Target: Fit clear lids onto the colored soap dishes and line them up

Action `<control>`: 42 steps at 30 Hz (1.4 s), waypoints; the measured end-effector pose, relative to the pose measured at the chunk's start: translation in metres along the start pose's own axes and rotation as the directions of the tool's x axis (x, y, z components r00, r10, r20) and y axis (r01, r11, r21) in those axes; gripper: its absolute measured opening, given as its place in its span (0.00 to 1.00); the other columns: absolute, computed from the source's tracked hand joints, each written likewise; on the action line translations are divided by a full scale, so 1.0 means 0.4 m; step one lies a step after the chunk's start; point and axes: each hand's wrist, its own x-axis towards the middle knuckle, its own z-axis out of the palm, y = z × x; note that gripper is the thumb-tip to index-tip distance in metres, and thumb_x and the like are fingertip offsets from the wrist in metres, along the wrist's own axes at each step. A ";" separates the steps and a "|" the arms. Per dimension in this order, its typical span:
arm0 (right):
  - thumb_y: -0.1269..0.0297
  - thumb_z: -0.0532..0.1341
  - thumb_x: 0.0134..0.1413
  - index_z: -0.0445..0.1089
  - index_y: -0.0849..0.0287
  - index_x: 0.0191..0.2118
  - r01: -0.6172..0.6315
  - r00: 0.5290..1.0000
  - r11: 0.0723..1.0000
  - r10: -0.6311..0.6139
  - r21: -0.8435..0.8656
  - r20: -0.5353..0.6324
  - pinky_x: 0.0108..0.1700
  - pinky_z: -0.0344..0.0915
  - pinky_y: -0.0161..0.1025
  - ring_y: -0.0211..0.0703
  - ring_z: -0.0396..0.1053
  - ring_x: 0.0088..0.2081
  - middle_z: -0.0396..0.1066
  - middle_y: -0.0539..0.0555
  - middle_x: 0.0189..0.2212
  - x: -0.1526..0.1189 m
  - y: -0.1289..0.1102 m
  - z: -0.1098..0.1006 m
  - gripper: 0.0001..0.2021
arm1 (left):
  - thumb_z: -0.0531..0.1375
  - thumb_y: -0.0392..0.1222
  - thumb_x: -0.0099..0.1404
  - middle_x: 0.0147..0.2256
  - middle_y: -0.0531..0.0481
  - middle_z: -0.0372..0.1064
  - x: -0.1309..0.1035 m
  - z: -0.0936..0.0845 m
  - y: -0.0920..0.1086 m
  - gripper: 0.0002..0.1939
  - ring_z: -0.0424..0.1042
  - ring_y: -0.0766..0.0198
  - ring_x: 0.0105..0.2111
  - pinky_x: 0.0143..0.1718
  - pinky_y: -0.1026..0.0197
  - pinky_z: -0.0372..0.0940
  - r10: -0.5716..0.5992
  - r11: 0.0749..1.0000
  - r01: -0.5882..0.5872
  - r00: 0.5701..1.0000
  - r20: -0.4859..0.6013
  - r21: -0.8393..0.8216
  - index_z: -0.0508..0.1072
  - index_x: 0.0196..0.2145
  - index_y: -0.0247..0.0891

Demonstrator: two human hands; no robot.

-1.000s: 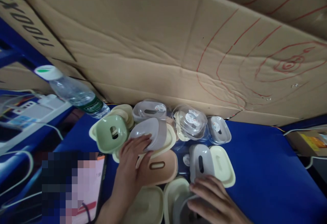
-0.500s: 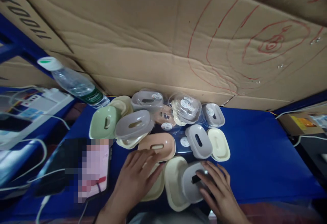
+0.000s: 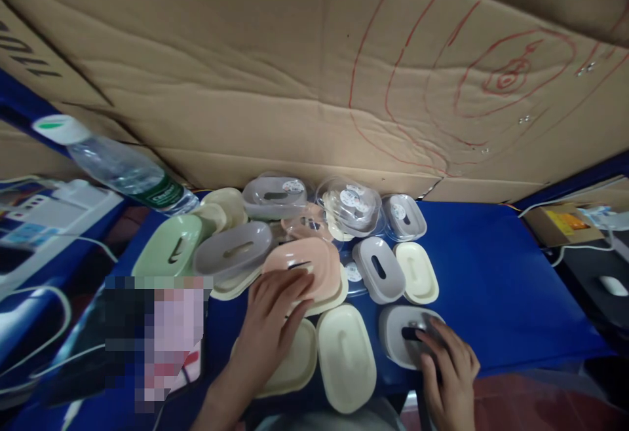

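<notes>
My left hand (image 3: 280, 300) has its fingers over the front edge and slot of a peach slotted soap dish (image 3: 314, 264), which sits tilted above a cream tray. At the right, my right hand (image 3: 447, 359) grips a grey slotted soap dish (image 3: 400, 346) by its right end, fingers at the dark slot. Between the hands lies a cream oval tray (image 3: 346, 359). Another cream tray (image 3: 295, 365) is partly hidden under my left wrist. Behind my right hand are a second grey slotted dish (image 3: 381, 270) and a cream tray (image 3: 417, 274).
A green slotted dish (image 3: 170, 247), a grey one (image 3: 236, 247) and clear-covered dishes (image 3: 275, 195) stand toward the cardboard wall (image 3: 246, 57). A water bottle (image 3: 132, 172) leans at left, near a phone (image 3: 177, 333) and cables. The blue tabletop (image 3: 491, 274) extends right.
My right hand has moved the grey dish rightward off the cream tray, baring that tray. The peach dish has shifted and tilted under my left hand, showing a cream tray beneath. The view has shifted slightly.
</notes>
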 end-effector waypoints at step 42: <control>0.87 0.46 0.63 0.65 0.57 0.69 0.566 0.789 0.804 -0.592 0.181 0.164 0.76 0.52 0.50 0.43 0.54 0.74 0.67 0.53 0.68 -0.018 -0.100 -0.014 0.34 | 0.59 0.35 0.73 0.68 0.45 0.65 -0.321 0.018 0.111 0.23 0.61 0.53 0.69 0.74 0.45 0.46 0.213 0.960 -0.237 0.963 0.162 0.147 0.72 0.63 0.45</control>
